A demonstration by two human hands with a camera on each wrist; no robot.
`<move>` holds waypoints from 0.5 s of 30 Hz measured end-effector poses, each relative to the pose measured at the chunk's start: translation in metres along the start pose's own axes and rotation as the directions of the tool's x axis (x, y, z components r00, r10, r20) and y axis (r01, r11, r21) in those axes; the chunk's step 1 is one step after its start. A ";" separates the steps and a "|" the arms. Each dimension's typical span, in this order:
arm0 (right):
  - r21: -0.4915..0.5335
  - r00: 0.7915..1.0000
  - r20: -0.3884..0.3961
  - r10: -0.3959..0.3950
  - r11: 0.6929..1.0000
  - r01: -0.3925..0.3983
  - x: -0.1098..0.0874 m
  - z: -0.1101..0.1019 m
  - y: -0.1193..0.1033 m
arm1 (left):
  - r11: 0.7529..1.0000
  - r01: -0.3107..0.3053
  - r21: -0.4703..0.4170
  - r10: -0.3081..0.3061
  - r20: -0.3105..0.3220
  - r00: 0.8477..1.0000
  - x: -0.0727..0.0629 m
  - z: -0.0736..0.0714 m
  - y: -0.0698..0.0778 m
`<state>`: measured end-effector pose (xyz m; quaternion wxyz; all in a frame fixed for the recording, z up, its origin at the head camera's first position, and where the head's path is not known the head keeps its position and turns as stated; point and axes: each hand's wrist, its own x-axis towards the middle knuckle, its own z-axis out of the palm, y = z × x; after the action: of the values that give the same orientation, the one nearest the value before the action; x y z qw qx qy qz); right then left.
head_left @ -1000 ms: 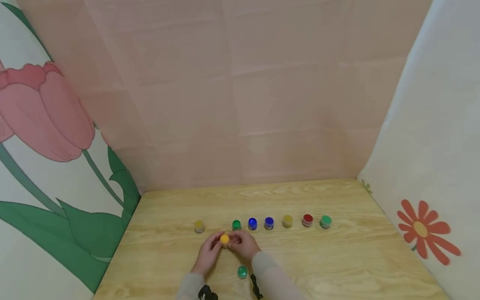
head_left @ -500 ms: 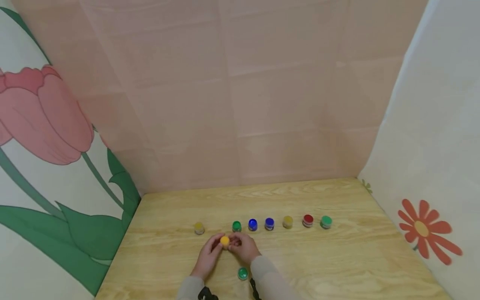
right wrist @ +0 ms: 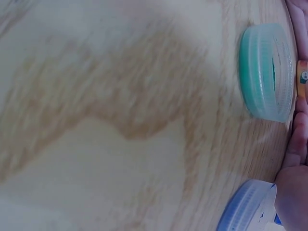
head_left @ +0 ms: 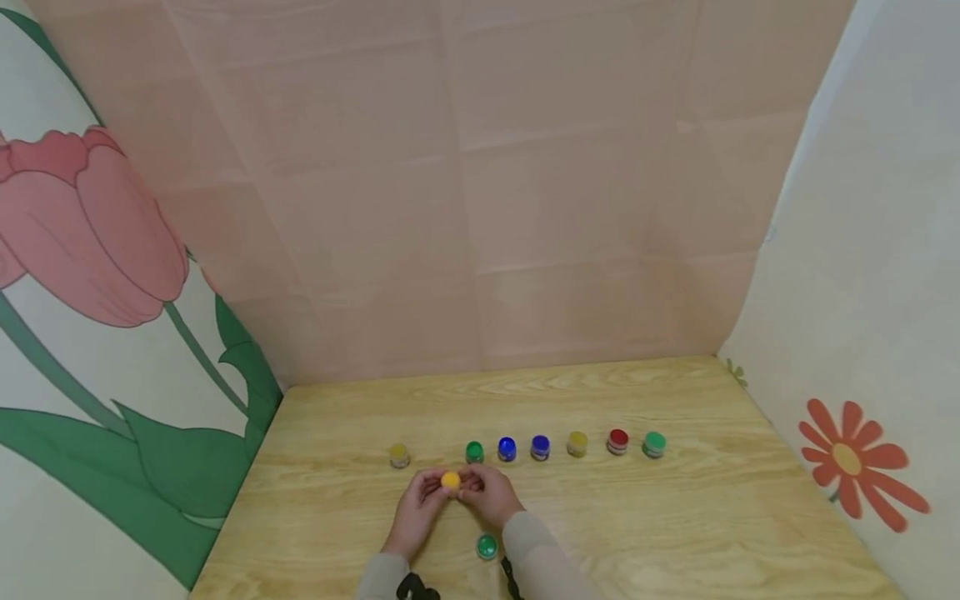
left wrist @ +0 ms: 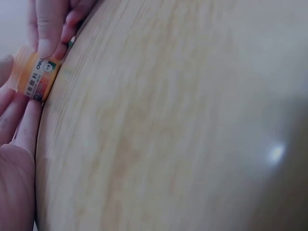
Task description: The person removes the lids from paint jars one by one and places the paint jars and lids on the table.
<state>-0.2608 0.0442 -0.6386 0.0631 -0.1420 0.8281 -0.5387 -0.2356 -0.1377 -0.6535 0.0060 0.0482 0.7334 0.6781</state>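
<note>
A small orange paint jar (head_left: 451, 481) is held between my two hands over the near middle of the table. My left hand (head_left: 414, 515) pinches it from the left, at its translucent lid end in the left wrist view. From the other side my right hand (head_left: 491, 493) grips the jar, its thumb (left wrist: 45, 47) pressed on the labelled body (left wrist: 38, 74). Only an orange sliver of the jar (right wrist: 302, 77) shows at the right wrist view's edge. Between the forearms lies a round green-topped container (head_left: 487, 547).
Beyond the hands, small pots form a row on the wooden table (head_left: 337, 517): yellow (head_left: 399, 456), green (head_left: 475, 452), two blue ones (head_left: 507, 449), another yellow (head_left: 577, 443), red (head_left: 618, 442) and green (head_left: 654, 444). A pink backdrop (head_left: 480, 208) rises behind.
Both hands keep the jar at nearly the same spot, with only slight finger movement. The pots stay where they were; the head view shifts a little.
</note>
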 end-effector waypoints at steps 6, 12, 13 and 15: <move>-0.010 1.000 0.006 -0.016 1.000 0.016 0.000 -0.001 0.000 | 0.999 0.003 0.038 -0.003 -0.010 1.000 0.000 -0.002 0.000; -0.011 1.000 0.011 -0.001 1.000 0.001 0.001 -0.001 0.002 | 0.990 0.004 0.144 -0.006 0.017 1.000 0.000 -0.003 0.002; -0.012 1.000 0.012 0.004 1.000 -0.004 0.001 -0.001 0.001 | 0.988 0.008 0.154 -0.011 0.021 1.000 0.000 -0.003 0.002; -0.012 1.000 0.014 0.011 1.000 -0.011 0.001 -0.001 0.001 | 0.987 0.024 0.161 -0.028 0.023 0.999 0.000 -0.003 0.003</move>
<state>-0.2621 0.0452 -0.6391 0.0710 -0.1412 0.8315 -0.5325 -0.2356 -0.1401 -0.6504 0.0203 0.0475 0.7861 0.6159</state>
